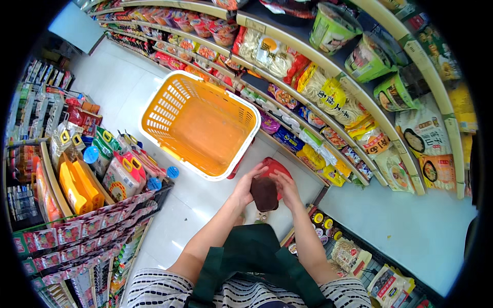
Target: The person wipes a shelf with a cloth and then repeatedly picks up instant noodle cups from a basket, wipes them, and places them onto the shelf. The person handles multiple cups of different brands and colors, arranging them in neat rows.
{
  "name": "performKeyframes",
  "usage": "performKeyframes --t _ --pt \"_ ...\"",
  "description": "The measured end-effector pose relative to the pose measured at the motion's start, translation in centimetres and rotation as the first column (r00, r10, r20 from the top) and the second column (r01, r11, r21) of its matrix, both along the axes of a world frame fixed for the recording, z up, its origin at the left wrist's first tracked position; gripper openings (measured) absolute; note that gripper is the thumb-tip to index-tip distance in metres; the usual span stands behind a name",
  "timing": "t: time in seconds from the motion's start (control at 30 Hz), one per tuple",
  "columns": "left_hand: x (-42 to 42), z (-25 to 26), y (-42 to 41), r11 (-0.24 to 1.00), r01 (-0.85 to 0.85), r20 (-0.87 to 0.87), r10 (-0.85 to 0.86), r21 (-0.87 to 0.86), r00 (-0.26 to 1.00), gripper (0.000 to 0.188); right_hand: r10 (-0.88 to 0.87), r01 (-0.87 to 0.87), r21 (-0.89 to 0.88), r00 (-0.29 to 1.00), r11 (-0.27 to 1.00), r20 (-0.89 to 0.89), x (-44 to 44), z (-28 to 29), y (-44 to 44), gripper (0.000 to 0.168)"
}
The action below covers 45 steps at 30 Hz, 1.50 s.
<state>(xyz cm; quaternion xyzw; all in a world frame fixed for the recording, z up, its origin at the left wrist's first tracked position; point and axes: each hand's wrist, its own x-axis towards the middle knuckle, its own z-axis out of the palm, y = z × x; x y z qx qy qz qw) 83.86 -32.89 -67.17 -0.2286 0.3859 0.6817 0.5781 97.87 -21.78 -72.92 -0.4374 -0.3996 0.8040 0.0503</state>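
In front of my body, a dark brown item (264, 193) is between my two hands. Its exact kind is unclear. My left hand (246, 185) cups its left side, the fingers reaching over the top edge. On the other side, my right hand (287, 188) curves around it with the fingers somewhat spread. A smooth red object (278, 168) shows behind the fingers; whether it is joined to the brown item cannot be told. Ahead and to the left is an orange plastic shopping basket (208, 123) with a white rim, nothing inside it.
Shelves on the right carry bagged noodles (331, 94) and green instant noodle cups (333, 29). A display bin at left holds yellow packages (79, 184) and handled bags (123, 175). Jars (323, 225) stand low at right, near a pale flat surface (400, 227). Tiled floor (181, 219) runs between.
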Motion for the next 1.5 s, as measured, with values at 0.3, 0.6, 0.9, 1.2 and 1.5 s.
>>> performKeyframes --t 0.3,0.6,0.9,1.2,1.5 --pt "-10.4 9.3 -0.2 0.981 -0.142 -0.282 0.174 0.129 0.944 0.054 0.229 -0.165 0.198 0.900 0.966 -0.370 -10.8 13.2 -1.3 0.044" --pt "-14.0 10.4 0.7 0.955 -0.281 -0.230 0.295 0.092 0.928 0.056 0.411 -0.293 0.407 0.879 0.865 -0.242 -15.1 17.0 0.5 0.050" --pt "-16.7 14.2 5.3 0.925 -0.375 -0.287 0.375 0.057 0.881 0.050 0.624 -0.453 0.531 0.757 0.716 -0.195 -19.5 21.4 6.9 0.047" --pt "-16.0 29.6 9.9 0.909 -0.417 -0.505 0.356 -0.009 0.786 0.041 0.795 -0.531 0.641 0.565 0.554 -0.220 -21.2 34.0 13.2 0.049" --pt "-16.6 44.0 7.7 0.862 -0.401 -0.690 0.494 0.309 0.530 0.039 0.813 -0.280 0.871 0.546 0.404 -0.202 -25.2 51.1 12.8 0.022"
